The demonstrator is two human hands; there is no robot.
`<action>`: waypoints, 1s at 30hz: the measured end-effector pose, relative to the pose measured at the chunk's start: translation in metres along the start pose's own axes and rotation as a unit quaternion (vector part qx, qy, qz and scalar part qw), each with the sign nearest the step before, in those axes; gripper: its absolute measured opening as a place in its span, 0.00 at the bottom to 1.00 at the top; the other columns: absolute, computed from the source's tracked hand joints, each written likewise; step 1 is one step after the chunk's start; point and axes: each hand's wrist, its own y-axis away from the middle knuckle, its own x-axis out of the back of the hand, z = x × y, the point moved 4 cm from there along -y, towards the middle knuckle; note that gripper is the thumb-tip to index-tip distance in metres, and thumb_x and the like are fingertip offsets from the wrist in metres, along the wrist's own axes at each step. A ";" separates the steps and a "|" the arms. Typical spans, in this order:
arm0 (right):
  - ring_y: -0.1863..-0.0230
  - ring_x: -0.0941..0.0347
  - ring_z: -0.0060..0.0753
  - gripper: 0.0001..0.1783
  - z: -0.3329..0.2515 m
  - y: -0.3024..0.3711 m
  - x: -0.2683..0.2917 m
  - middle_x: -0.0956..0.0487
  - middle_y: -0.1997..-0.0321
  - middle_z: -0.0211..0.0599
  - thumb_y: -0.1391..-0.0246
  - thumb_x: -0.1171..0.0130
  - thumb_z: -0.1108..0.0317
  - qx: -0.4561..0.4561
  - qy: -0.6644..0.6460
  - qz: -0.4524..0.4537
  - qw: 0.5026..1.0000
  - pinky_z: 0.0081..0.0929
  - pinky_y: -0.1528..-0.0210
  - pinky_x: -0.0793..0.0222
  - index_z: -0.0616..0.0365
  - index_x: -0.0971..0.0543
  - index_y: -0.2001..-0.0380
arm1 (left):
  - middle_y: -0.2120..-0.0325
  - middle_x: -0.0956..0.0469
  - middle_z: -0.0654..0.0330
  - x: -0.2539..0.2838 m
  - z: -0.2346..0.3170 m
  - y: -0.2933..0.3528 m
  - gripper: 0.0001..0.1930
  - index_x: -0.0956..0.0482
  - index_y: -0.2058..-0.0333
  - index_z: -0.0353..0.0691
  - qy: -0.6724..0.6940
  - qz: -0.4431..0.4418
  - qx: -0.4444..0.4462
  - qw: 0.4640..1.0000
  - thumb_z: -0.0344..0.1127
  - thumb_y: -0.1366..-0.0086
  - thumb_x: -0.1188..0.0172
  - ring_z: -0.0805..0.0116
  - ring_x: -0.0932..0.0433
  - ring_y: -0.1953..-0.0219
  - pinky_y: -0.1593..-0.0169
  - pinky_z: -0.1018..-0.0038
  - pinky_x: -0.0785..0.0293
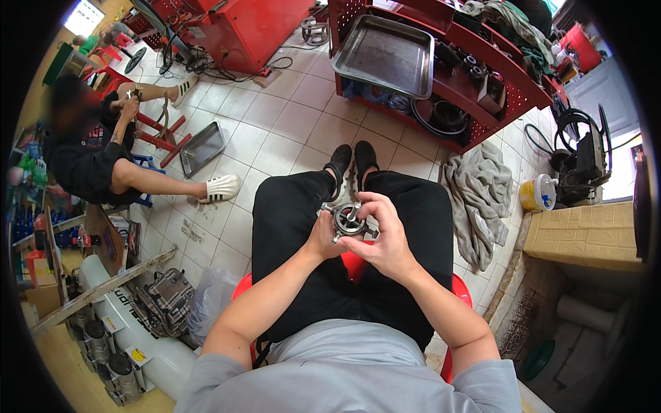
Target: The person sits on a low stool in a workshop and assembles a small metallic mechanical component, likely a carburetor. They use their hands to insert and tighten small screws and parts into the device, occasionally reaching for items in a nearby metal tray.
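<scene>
A round metal machine part (349, 220) with a bright central shaft and lugs around its rim is held above my lap, between my knees. My left hand (323, 237) is closed round its left side and underside, most of the fingers hidden behind it. On the other side, my right hand (385, 237) has its thumb along the lower rim and its bent fingers by the shaft's top. The part's exact kind is too small to tell.
Ahead stands a red tool cart (406, 113) carrying a metal tray (385, 58). A grey cloth (478, 199) lies on the tiles at right, near a white bucket (538, 193). At left a seated co-worker (89, 158) handles something beside another tray (203, 148). A white tank (148, 337) lies lower left.
</scene>
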 end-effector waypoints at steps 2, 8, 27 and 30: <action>0.41 0.33 0.49 0.34 0.002 0.000 0.000 0.32 0.41 0.48 0.60 0.24 0.65 -0.022 -0.037 0.011 0.999 0.39 0.39 0.35 0.61 0.30 0.50 | 0.71 0.20 0.60 0.000 -0.001 -0.001 0.17 0.22 0.62 0.38 -0.002 -0.020 0.018 1.000 0.33 0.52 0.32 0.67 0.20 0.70 0.65 0.70 0.23; 0.43 0.32 0.36 0.33 -0.007 -0.001 -0.001 0.31 0.42 0.45 0.63 0.23 0.68 0.018 0.043 -0.007 0.999 0.33 0.40 0.36 0.60 0.31 0.54 | 0.68 0.20 0.60 0.000 -0.007 0.003 0.19 0.23 0.59 0.37 0.001 -0.018 0.009 1.000 0.33 0.52 0.32 0.68 0.20 0.67 0.63 0.71 0.23; 0.53 0.30 0.42 0.11 -0.031 -0.018 0.037 0.25 0.59 0.36 0.61 0.32 0.69 0.117 0.218 -0.086 0.965 0.37 0.47 0.37 0.55 0.21 0.70 | 0.74 0.22 0.54 -0.004 0.019 -0.007 0.17 0.24 0.69 0.39 -0.129 -0.040 -0.051 0.990 0.36 0.59 0.32 0.49 0.22 0.71 0.66 0.64 0.25; 0.52 0.30 0.42 0.11 -0.046 -0.020 0.038 0.25 0.58 0.36 0.64 0.30 0.69 0.096 0.227 -0.097 0.964 0.39 0.47 0.37 0.54 0.21 0.73 | 0.75 0.22 0.55 -0.004 0.024 -0.009 0.16 0.25 0.70 0.39 -0.157 -0.033 -0.042 0.986 0.37 0.59 0.32 0.50 0.22 0.71 0.67 0.64 0.25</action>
